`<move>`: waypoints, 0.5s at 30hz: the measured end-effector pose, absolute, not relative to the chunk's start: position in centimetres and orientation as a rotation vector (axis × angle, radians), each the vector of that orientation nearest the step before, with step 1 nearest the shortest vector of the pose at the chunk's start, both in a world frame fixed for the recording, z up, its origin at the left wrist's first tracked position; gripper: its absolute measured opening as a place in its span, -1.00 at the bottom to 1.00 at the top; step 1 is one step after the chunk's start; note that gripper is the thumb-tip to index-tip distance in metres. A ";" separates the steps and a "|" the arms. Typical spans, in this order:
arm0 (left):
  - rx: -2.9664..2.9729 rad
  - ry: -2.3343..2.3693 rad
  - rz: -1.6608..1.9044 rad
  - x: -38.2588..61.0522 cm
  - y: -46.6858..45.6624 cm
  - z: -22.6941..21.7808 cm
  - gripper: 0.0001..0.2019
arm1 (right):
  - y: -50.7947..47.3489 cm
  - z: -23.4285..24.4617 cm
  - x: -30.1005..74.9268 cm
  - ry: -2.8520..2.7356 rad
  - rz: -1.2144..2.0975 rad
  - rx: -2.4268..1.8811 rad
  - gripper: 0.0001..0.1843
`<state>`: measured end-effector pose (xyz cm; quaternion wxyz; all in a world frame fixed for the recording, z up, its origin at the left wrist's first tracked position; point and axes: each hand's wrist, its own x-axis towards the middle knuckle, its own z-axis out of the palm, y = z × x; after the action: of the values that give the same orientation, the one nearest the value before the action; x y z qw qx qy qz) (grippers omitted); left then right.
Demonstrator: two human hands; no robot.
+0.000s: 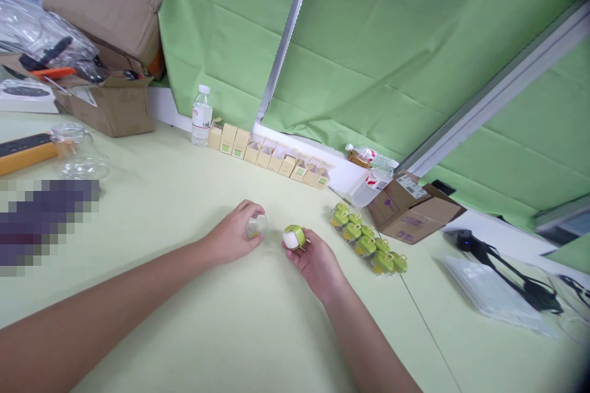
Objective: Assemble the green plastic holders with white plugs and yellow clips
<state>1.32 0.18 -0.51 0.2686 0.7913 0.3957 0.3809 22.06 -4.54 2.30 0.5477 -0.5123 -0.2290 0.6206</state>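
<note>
My left hand (237,230) is closed round a small clear plastic cup-like part (257,225), held just above the pale green table (184,295). My right hand (313,261) pinches a small green-and-white round piece (294,237) a short gap to the right of the clear part. The two parts are close but apart. To the right of my right hand lie two rows of several green pieces (366,238) of the same kind on the table.
A row of small tan boxes (270,156) and a water bottle (201,116) stand by the green curtain. Cardboard boxes (108,49) sit at far left, a glass jar (78,150) near them, another cardboard box (410,209) and black cables (502,264) at right.
</note>
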 end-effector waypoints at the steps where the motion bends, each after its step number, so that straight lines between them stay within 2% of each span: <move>1: 2.122 1.102 1.015 1.2 0.4 -0.6 -0.65 | -4.5 2.2 21.9 -0.534 1.480 -1.229 -0.88; 6: 2.104 1.222 0.951 1.0 1.0 -1.0 -0.66 | -5.0 2.3 21.4 -0.559 1.535 -1.180 -0.73; 9: 2.147 1.244 0.947 0.9 1.1 -1.2 -0.65 | -5.4 2.6 21.3 -0.623 1.597 -1.120 -0.72; 12: 2.238 1.259 0.968 0.8 0.9 -1.1 -0.59 | -5.7 2.8 21.1 -0.722 1.622 -1.075 -0.72; 15: 2.338 1.208 0.999 0.8 0.3 -0.3 -0.50 | -6.0 2.9 20.8 -0.795 1.606 -1.080 -0.62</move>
<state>0.79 0.25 -0.31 0.1628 0.8194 0.4234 0.3504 20.82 -5.96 2.91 0.5010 -0.4468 -0.3288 0.6643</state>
